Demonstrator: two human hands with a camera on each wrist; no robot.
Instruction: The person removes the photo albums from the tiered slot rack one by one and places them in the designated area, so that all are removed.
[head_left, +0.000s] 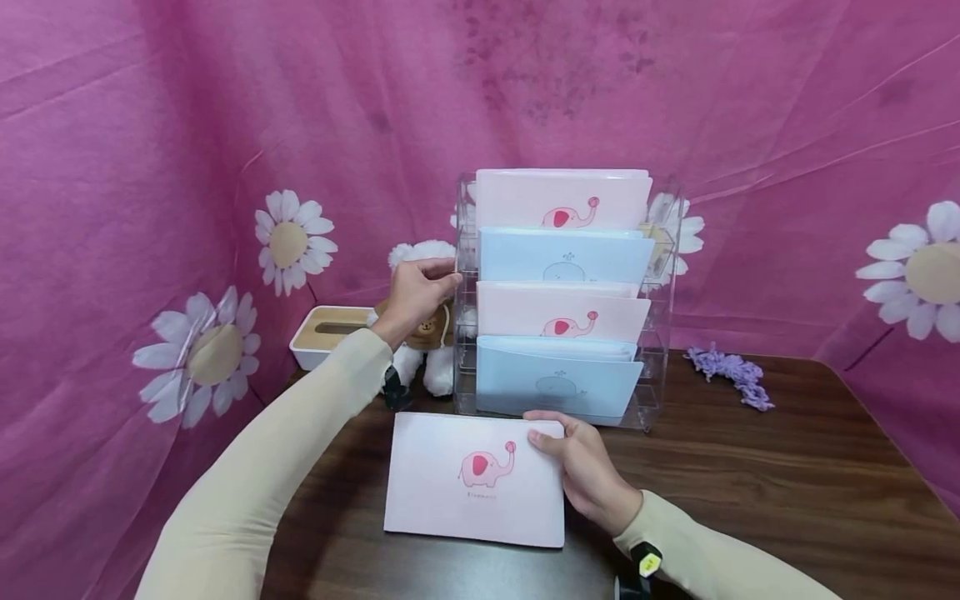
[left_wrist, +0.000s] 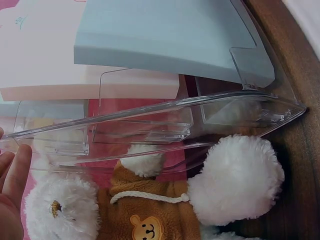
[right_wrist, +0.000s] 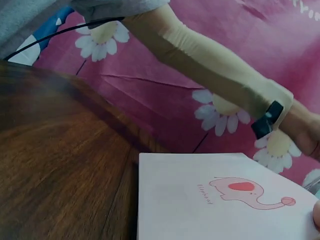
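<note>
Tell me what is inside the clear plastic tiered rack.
The clear plastic tiered rack holds pale pink elephant-print booklets alternating with pale blue whale-print booklets; whatever lies behind each front one is mostly hidden.

From where I stand there is one clear rack, and in it I count two pink covers and two blue covers facing out — four in all. Out of it, one more pink booklet — so three elephant drawings. Besides: one worktop, one plush toy, one tissue box, one purple bundle.
</note>
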